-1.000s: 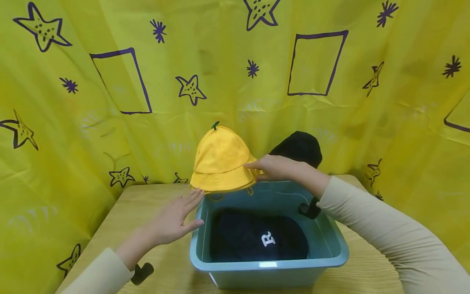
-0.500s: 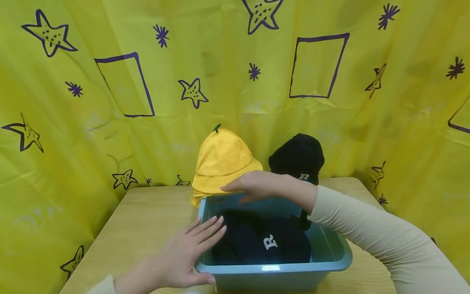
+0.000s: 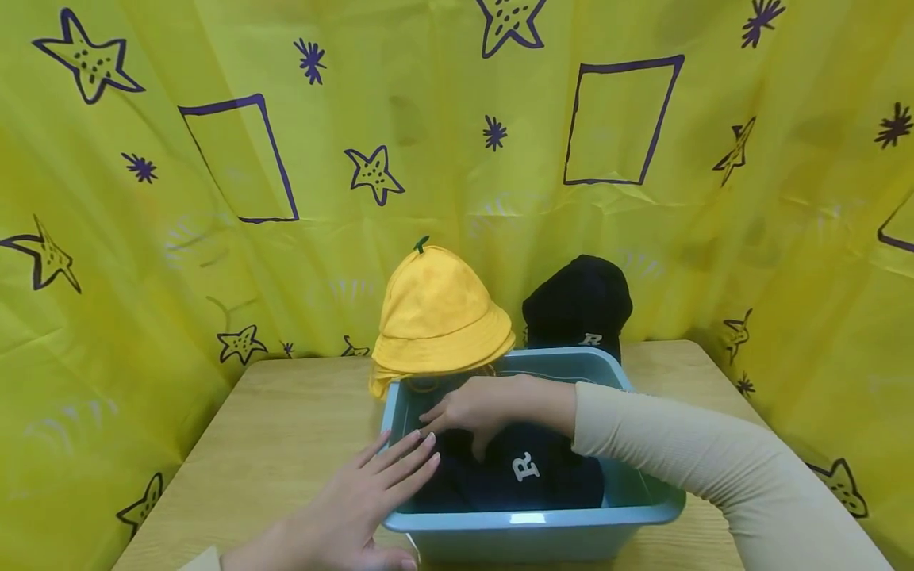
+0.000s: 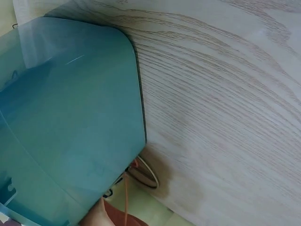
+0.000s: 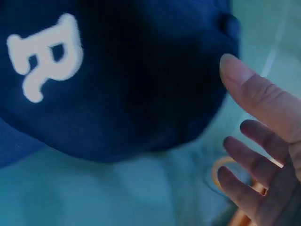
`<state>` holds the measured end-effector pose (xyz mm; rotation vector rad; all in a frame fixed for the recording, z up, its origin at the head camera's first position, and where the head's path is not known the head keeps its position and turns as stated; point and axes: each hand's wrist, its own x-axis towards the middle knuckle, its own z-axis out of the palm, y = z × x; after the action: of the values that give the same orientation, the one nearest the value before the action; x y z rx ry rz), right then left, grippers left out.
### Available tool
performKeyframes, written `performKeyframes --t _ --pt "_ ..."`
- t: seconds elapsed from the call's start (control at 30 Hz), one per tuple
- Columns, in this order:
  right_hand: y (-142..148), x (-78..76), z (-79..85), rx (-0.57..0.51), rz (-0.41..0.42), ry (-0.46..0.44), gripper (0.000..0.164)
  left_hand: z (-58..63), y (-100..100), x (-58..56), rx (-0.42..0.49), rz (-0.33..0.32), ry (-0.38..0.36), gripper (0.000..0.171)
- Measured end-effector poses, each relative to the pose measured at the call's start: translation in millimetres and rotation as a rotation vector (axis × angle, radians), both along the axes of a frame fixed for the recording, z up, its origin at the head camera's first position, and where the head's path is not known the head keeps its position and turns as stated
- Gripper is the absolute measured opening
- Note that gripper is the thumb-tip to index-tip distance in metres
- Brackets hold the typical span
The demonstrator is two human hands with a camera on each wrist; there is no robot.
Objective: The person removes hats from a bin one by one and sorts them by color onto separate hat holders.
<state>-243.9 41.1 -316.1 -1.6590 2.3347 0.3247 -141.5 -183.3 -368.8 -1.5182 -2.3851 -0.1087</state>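
Observation:
A dark navy cap with a white letter R lies inside a blue-green plastic bin. My right hand reaches down into the bin at the far side of this cap. In the right wrist view its thumb is right at the cap's edge, and the fingers are spread apart below, gripping nothing. My left hand is at the bin's left rim, fingers straight and spread. The bin's outer wall fills much of the left wrist view, where the left hand's fingers are out of sight.
Behind the bin's back-left corner is a yellow bucket hat with a green sprout on top. A black cap with a white R stands behind the bin to the right. A yellow curtain hangs behind the wooden table.
My right hand has left the yellow hat's brim and gone down into the bin to the navy cap. My left hand has moved from near the hat toward me, along the bin's left rim.

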Motion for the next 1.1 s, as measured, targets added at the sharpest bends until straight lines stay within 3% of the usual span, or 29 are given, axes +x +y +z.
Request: performKeyframes --t 0.17,0.37,0.47,0.6,0.77,1.1 --pt "3 -0.3 -13.2 0.047 0.041 0.047 0.063 0.8 0 1.5 0.000 0.031 -0.011 0.082" --pt "7 0.9 -19.9 0.118 -0.050 -0.025 0.055 2.1 0 3.8 -0.003 0.066 -0.044 0.083" --pt "9 2.0 -23.8 0.111 -0.085 -0.064 0.045 1.7 0 3.3 0.001 0.071 -0.033 0.084" --pt "15 1.1 -25.5 0.073 -0.097 -0.050 0.027 -0.2 1 1.9 0.001 0.061 -0.003 0.083" --pt "33 -0.5 -13.9 0.002 -0.096 -0.061 0.013 -2.3 2 3.7 0.006 0.071 0.021 0.083" --pt "72 5.1 24.7 -0.284 -0.078 -0.118 0.009 0.6 2 4.9 0.033 0.056 0.063 0.085"
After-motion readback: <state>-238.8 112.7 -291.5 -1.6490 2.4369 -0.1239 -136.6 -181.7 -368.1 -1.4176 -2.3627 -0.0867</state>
